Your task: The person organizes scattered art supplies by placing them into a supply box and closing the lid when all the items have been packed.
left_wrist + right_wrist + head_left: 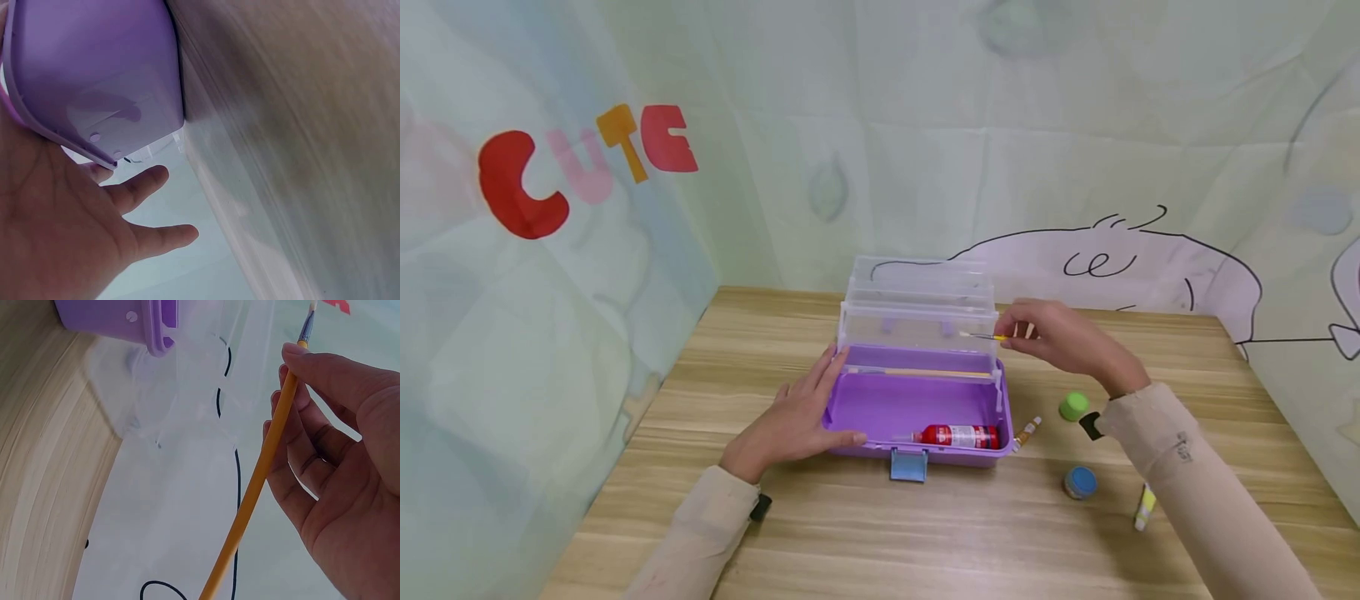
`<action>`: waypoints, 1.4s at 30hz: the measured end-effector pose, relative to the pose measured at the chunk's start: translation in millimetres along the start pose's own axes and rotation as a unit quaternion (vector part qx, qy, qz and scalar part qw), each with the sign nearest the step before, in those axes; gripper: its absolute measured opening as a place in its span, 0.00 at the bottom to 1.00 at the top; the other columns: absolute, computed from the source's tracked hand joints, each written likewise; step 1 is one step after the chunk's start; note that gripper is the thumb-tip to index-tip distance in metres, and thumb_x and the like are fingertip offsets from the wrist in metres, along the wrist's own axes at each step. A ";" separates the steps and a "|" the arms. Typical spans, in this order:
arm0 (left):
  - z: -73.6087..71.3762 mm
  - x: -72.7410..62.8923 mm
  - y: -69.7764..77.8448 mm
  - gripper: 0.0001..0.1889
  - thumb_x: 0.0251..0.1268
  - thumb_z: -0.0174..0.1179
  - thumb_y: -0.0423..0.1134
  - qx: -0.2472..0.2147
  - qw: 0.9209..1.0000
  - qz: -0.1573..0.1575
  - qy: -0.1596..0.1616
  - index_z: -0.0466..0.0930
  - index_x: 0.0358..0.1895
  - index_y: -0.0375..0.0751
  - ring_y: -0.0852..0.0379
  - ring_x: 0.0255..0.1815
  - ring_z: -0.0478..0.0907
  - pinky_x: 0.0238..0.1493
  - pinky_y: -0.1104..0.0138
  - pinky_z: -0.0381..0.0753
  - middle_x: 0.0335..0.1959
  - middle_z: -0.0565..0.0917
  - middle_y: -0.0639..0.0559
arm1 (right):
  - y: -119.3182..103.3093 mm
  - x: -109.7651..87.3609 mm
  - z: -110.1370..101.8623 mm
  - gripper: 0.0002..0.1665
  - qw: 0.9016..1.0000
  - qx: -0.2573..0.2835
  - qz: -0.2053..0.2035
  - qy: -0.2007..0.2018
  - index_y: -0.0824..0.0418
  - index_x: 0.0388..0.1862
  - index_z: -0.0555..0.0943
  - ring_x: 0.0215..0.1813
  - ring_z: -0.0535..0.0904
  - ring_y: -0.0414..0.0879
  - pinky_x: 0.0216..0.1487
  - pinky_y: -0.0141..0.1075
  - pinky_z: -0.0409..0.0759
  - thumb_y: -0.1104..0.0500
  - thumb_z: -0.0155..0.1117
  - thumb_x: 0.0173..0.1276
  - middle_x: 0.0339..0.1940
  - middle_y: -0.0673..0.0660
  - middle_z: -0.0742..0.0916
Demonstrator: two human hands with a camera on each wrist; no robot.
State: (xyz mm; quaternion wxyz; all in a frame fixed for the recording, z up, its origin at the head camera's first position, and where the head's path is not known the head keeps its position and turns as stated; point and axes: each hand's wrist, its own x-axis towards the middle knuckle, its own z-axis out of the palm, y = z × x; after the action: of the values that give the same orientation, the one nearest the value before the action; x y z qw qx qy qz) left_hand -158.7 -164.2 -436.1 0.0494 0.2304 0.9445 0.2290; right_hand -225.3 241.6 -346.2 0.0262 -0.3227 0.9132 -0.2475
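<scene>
A purple storage box (895, 408) lies open on the table, its clear lid (917, 287) raised at the back. My left hand (797, 421) rests against the box's left side, thumb at the front rim and fingers spread. Between thumb and fingertips my right hand (1056, 333) pinches a paintbrush (262, 462) with a yellow handle and pale bristles, just right of the lid. Inside the box a red bottle (958, 436) with a clear tip lies along the front wall. Another paintbrush (932, 373) shows across the box toward the back, seen near a clear tray.
Right of the box lie a small brown-and-white tube (1027, 434), a green-lidded jar (1074, 406), a blue-lidded jar (1079, 482) and a yellow tube (1145, 508). A blue latch (908, 466) hangs at the box's front. Printed cloth walls surround the wooden table (1000, 533).
</scene>
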 end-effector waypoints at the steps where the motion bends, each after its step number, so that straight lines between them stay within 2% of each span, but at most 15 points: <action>1: -0.1 0.0 0.0 0.64 0.53 0.64 0.74 -0.001 1.000 0.000 0.000 0.28 0.83 0.61 0.32 0.80 0.52 0.65 0.23 0.52 0.85 0.36 0.49 | -0.6 1.2 0.5 0.06 1.000 -0.001 0.001 -0.003 0.56 0.44 0.86 0.40 0.79 0.43 0.39 0.36 0.81 0.63 0.70 0.70 0.38 0.46 0.86; 6: -0.1 0.0 0.2 0.64 0.53 0.64 0.74 -0.004 1.000 0.003 0.001 0.29 0.84 0.60 0.32 0.80 0.52 0.65 0.23 0.53 0.85 0.36 0.48 | -3.6 7.1 2.3 0.07 1.000 0.004 0.004 -0.014 0.58 0.45 0.86 0.40 0.79 0.43 0.39 0.36 0.81 0.63 0.69 0.70 0.39 0.46 0.85; 14: -0.2 0.0 0.1 0.64 0.53 0.64 0.74 -0.005 1.000 0.001 0.000 0.29 0.83 0.61 0.33 0.81 0.51 0.65 0.23 0.53 0.85 0.34 0.51 | -12.8 20.0 3.6 0.07 1.000 0.013 0.003 -0.020 0.56 0.46 0.85 0.39 0.79 0.44 0.37 0.37 0.81 0.63 0.69 0.70 0.38 0.46 0.85; 25: 0.0 0.5 -0.1 0.64 0.53 0.64 0.74 -0.008 1.000 0.000 -0.002 0.29 0.83 0.60 0.34 0.81 0.50 0.66 0.23 0.53 0.85 0.34 0.51 | -26.1 40.8 9.4 0.08 0.999 0.017 -0.033 -0.031 0.54 0.44 0.85 0.39 0.81 0.43 0.39 0.37 0.82 0.64 0.69 0.70 0.40 0.48 0.86; 35: 0.9 0.2 -3.0 0.65 0.53 0.64 0.74 -0.005 1.000 0.000 0.001 0.29 0.84 0.59 0.34 0.81 0.51 0.66 0.24 0.54 0.85 0.34 0.51 | -38.5 57.3 17.3 0.06 0.998 0.016 -0.043 -0.047 0.54 0.45 0.85 0.42 0.82 0.43 0.41 0.37 0.83 0.62 0.68 0.71 0.42 0.49 0.86; 42: 2.2 0.8 -4.5 0.65 0.52 0.62 0.77 -0.004 1.000 0.001 0.004 0.28 0.83 0.61 0.35 0.81 0.51 0.66 0.25 0.55 0.85 0.34 0.51 | -43.3 67.8 22.4 0.06 0.997 0.020 -0.048 -0.054 0.58 0.46 0.85 0.42 0.82 0.44 0.43 0.37 0.82 0.62 0.67 0.72 0.43 0.49 0.86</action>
State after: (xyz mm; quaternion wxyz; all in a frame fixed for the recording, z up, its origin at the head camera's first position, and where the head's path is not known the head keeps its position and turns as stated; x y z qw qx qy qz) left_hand -160.9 -166.5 -440.1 0.0467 0.2304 0.9434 0.2340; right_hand -249.2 162.0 -337.9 0.0705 -0.3786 0.8887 -0.2490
